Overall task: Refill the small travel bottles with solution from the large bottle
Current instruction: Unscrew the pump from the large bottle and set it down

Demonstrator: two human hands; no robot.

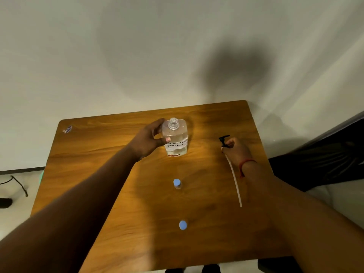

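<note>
- Presently the left hand (146, 141) has its grip curled round the uncapped large bottle (175, 139), upright on the surface (98, 174).
- Right hand (237, 149) grips the pump (224, 140), its tube trailing toward the person.
- Two blue-capped small bottles (177, 183) (183, 225) stand nearer the person, between the hands.

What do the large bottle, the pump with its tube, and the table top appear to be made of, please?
Large bottle: clear glossy plastic, judging by the liquid visible through it and the moulded threaded neck.
Pump: matt black plastic head; its tube looks like whitish, semi-rigid plastic.
Table: wood or wood-look laminate, with grain lines and a soft sheen.
</note>
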